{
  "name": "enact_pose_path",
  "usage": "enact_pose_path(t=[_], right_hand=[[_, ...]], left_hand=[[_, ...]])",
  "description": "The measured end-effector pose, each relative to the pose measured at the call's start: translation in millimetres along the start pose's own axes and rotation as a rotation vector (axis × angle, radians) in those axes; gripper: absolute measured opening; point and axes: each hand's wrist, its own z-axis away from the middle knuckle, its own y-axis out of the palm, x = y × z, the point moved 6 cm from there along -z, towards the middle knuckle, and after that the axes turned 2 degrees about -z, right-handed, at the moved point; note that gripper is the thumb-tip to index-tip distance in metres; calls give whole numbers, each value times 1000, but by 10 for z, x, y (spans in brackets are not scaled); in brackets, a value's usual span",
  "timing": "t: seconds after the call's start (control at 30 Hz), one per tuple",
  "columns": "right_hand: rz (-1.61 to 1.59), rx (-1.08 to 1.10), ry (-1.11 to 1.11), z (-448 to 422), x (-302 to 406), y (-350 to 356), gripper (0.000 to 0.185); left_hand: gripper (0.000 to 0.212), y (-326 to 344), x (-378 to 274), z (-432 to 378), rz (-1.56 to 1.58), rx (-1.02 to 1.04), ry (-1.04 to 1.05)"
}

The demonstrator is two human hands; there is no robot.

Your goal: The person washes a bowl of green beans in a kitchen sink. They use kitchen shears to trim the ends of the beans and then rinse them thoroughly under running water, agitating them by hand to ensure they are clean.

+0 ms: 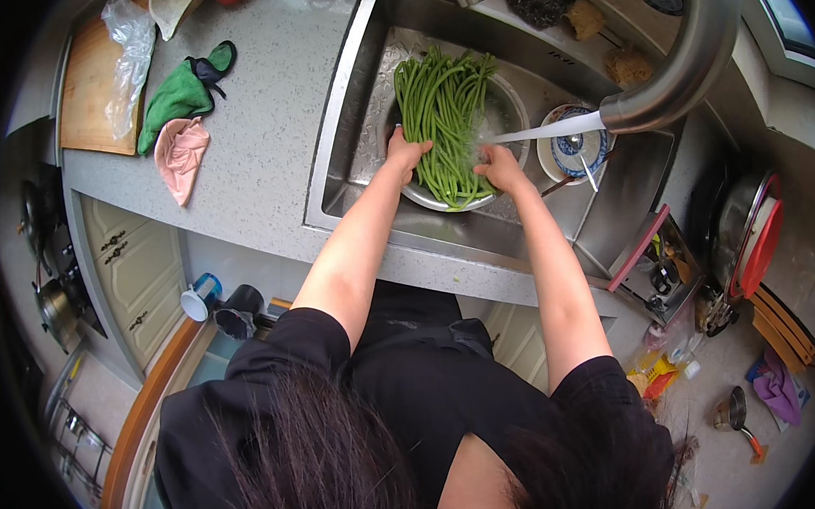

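Note:
A thick bunch of long green beans [442,121] lies across a round metal basin [514,110] in the stainless steel sink [366,129]. My left hand [408,152] rests against the left side of the beans, thumb over them. At their right side is my right hand [501,168], fingers curled near the beans; its grip is partly hidden by splashing water. From the curved faucet spout [668,92], a stream of water runs leftwards onto the beans. Right of the basin, stacked bowls [555,151] hold a metal spoon [586,162].
Green [174,97] and pink [181,156] cloths lie on the speckled counter [262,124], left of the sink. Beyond them, a plastic bag [125,69] covers part of a wooden cutting board [84,85]. A utensil box [657,269] stands right of the sink, near several pot lids.

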Motion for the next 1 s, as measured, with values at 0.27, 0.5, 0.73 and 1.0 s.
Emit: enact_pose_path(t=[0.27,0.5,0.73,1.0], right_hand=[[-486,-350,-35,13,-140,-258,25],[-1473,-233,174,-79,451,74,23],[-248,-384,43,-34,125,107,46],[-97,-359,-36,-128,68,218,53]], left_hand=[[47,-62,162,-173,2,21,30],[54,-56,67,-60,9,-6,-6],[57,-20,-128,51,90,24,24],[51,-36,-171,170,-92,-127,69]])
